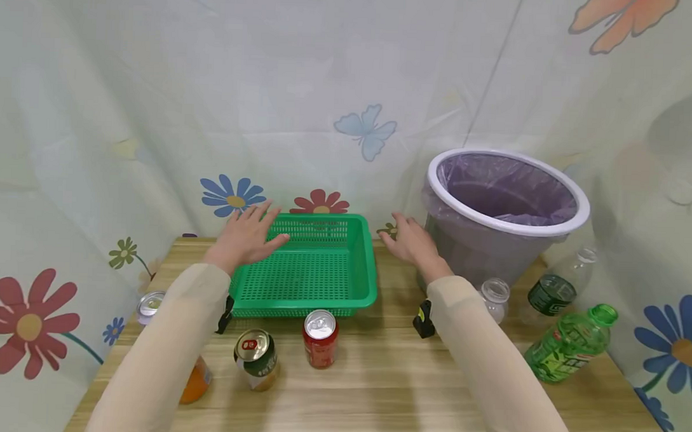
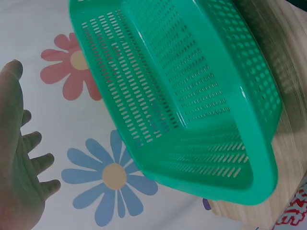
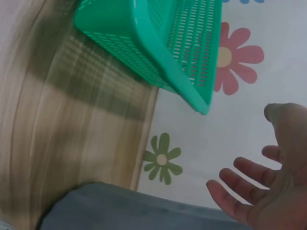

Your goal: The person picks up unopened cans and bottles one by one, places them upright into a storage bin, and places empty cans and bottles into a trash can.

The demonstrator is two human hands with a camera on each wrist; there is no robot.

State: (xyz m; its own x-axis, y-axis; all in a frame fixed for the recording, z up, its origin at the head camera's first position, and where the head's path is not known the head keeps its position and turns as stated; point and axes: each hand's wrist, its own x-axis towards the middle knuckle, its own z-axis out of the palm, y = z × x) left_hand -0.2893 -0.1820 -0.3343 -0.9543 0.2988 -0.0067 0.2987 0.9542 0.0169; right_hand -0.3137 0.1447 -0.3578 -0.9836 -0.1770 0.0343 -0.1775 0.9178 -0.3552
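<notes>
A green perforated plastic basket sits on the wooden table between my two hands, with nothing inside it. My left hand is raised over the basket's left end, fingers spread and holding nothing. In the left wrist view its fingers are apart from the basket. My right hand hovers between the basket and the bin, also with spread fingers and nothing in it. Its palm and fingers show at the lower right of the right wrist view.
In front of the basket stand a red can, a dark green can and an orange item, partly behind my left sleeve. A lined bin is at the back right. Bottles, including a green one, stand at the right.
</notes>
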